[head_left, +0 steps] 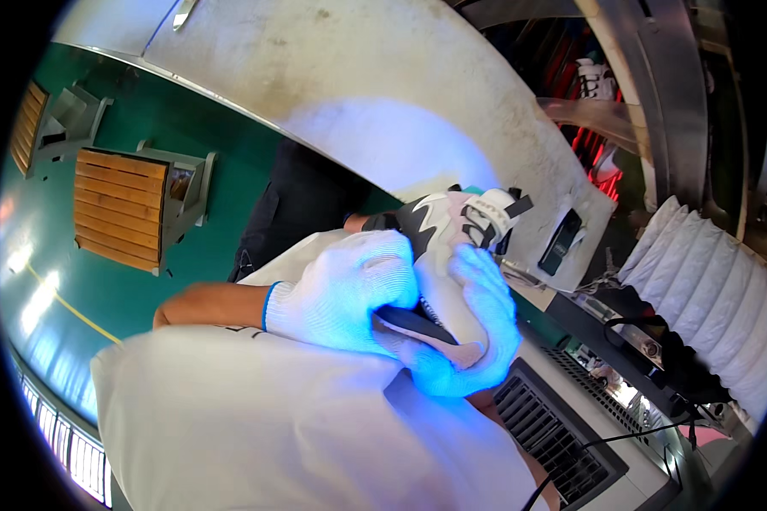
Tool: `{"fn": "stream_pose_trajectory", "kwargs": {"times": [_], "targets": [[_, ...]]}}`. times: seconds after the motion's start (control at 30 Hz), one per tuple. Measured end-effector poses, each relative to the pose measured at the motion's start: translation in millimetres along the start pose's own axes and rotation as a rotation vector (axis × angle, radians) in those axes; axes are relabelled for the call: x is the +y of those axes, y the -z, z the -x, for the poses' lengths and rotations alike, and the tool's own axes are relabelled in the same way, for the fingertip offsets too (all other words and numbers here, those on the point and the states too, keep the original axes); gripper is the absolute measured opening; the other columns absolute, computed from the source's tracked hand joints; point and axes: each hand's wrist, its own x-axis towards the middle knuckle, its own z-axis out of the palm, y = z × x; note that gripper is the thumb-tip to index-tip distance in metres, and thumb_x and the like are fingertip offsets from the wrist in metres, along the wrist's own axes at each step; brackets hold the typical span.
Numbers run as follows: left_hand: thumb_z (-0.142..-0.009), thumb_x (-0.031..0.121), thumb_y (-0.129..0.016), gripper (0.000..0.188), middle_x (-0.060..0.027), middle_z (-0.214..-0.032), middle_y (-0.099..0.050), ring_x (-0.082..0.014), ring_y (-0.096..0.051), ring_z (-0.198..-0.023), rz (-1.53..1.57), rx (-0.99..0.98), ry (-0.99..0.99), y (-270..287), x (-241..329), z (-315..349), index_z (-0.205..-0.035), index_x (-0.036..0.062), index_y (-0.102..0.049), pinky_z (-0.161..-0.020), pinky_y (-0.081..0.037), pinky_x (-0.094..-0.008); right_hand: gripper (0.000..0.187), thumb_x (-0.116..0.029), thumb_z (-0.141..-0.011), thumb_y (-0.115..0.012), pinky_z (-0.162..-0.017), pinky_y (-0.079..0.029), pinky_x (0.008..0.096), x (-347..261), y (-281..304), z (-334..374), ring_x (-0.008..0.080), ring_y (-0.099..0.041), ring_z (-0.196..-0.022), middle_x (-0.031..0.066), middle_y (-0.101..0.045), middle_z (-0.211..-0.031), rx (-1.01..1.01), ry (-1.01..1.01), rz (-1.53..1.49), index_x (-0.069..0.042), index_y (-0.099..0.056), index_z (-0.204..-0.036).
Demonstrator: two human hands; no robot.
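My left hand (345,289), in a white knit glove with a blue cuff edge, grips a sneaker at its open collar, with the fingers curled. My right hand (486,328), also gloved in white, wraps around the other side of the shoe. The sneaker (439,243) is white, pale pink and black, with straps at its far end, and it is held tilted in front of my body. Its dark opening faces toward me, partly covered by the gloves. Blue light falls over both gloves and the shoe.
A worn pale bench top (358,60) spreads beyond the shoe, with a dark phone-like device (561,243) on it. At right, a machine glows red around another shoe (596,79). A white ribbed duct (707,294) hangs nearby. Wood-slatted stands (119,204) sit on the green floor.
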Motion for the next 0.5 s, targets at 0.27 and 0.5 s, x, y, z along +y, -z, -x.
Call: {"fn": "stream_pose_trajectory", "kwargs": {"times": [0.27,0.5], "targets": [[-0.076,0.029,-0.088,0.038,-0.0116,-0.092,-0.055,-0.0326,-0.061,-0.078,-0.166,-0.140,-0.404,-4,6,-9,-0.100,0.0090,-0.067,-0.063,-0.050,-0.0439,0.071,-0.038,-0.091,-0.092,-0.117,-0.055,0.0630,-1,6,17,0.0469,-0.072,-0.128,0.0305,-0.071,-0.136,-0.019,-0.021,-0.029,0.005,-0.063,-0.138],[-0.079,0.034,-0.089,0.041,-0.0103,-0.097,-0.061,-0.0312,-0.067,-0.080,-0.183,-0.364,-0.429,-26,10,-42,-0.105,0.0099,-0.067,-0.061,-0.054,-0.0423,0.069,-0.038,-0.088,-0.095,-0.117,-0.054,0.0640,2,35,39,0.0464,-0.072,-0.129,0.0286,-0.071,-0.135,0.015,-0.069,-0.059,0.003,-0.066,-0.136]]}}
